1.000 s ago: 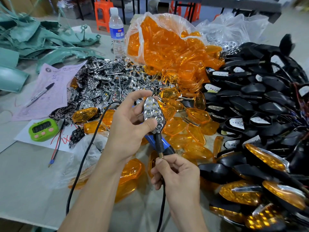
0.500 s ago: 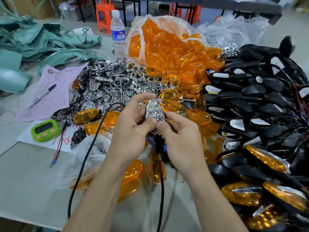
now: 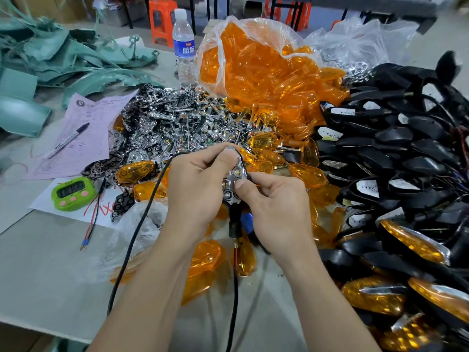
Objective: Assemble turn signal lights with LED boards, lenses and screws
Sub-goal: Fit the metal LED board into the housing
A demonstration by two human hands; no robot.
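Observation:
A turn signal light [image 3: 234, 185] with a chrome reflector and LEDs showing is held upright over the table's middle, its black stem and wire hanging down. My left hand [image 3: 195, 184] grips its upper left side, thumb on the top of the reflector. My right hand [image 3: 276, 212] pinches its right side, thumb pressed on the reflector's lower part. Loose amber lenses [image 3: 307, 175] lie around and under my hands. A heap of chrome reflectors [image 3: 177, 128] lies behind. Black housings [image 3: 396, 153] are piled on the right.
A plastic bag of amber lenses [image 3: 256, 64] and a water bottle [image 3: 184, 47] stand at the back. A green timer [image 3: 72, 193], a pen [image 3: 67, 141] on pink paper and a red-black wire [image 3: 94, 219] lie left. Finished lights [image 3: 411, 243] sit at the lower right.
My right hand rose from the wire below the stem to the light's right side and now presses its thumb on the reflector. My left thumb moved onto the reflector's top.

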